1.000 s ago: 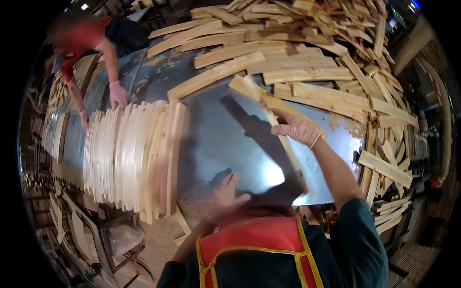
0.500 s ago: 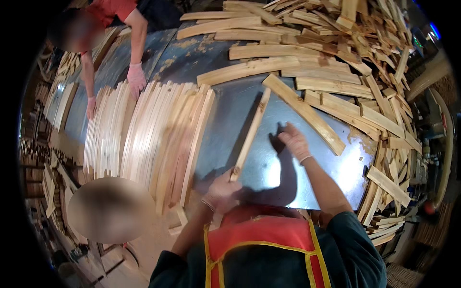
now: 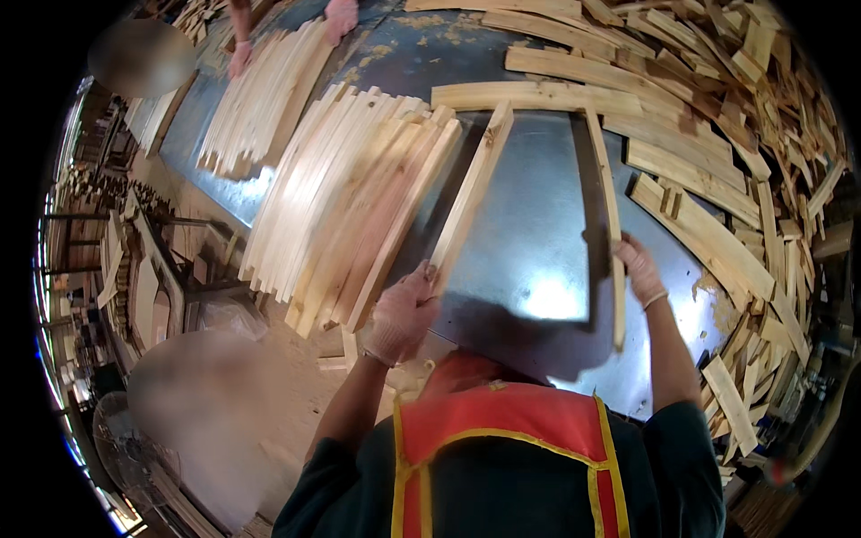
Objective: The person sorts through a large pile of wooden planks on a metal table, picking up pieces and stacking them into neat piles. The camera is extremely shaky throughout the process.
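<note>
A slat (image 3: 471,193) lies slanted on the metal table (image 3: 538,242), its near end gripped in the left hand (image 3: 404,314), just beside the stacked row of slats (image 3: 350,211). The right hand (image 3: 641,269) closes on a thinner strip (image 3: 608,220). Bare metal shows between the two pieces; a loose pile (image 3: 717,134) crowds the far and right edges.

A shiny sheet-metal table (image 3: 538,260) fills the middle, glare pooling on it. Loose offcut wood (image 3: 744,117) heaps from twelve round to four o'clock. At nine o'clock, racks of stacked timber (image 3: 117,260); sawdust-strewn floor (image 3: 296,359) toward seven
</note>
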`<state>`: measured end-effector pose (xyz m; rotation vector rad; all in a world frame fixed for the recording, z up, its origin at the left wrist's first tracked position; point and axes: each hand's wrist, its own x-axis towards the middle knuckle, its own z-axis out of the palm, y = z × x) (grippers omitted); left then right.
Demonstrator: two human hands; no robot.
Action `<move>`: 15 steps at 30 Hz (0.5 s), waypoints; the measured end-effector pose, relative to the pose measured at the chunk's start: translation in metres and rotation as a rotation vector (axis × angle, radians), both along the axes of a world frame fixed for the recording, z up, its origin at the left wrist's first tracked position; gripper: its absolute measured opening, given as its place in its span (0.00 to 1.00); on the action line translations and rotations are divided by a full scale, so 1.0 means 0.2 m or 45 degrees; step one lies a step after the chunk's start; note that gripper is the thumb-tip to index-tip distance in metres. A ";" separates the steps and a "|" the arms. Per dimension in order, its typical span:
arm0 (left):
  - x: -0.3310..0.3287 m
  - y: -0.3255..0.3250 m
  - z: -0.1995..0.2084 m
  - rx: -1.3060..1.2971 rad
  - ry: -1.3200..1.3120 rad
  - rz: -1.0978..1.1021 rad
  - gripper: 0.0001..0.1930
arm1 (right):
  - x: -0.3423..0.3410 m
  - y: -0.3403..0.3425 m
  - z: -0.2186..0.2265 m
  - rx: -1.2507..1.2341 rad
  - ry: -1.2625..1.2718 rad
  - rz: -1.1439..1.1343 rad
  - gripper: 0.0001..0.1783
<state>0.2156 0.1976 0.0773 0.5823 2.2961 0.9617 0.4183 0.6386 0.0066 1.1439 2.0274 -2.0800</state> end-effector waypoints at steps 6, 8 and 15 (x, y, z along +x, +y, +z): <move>-0.10 -0.34 -0.19 -0.535 1.187 -0.100 0.33 | -0.29 -0.79 0.10 -0.724 0.189 -0.320 0.32; -0.13 -0.33 -0.16 -0.532 1.171 -0.154 0.27 | -0.37 -0.95 -0.02 -0.767 0.182 -0.314 0.32; -0.09 -0.30 -0.12 -0.275 0.986 -0.091 0.28 | -0.78 -1.40 -0.08 -0.281 -0.136 0.502 0.36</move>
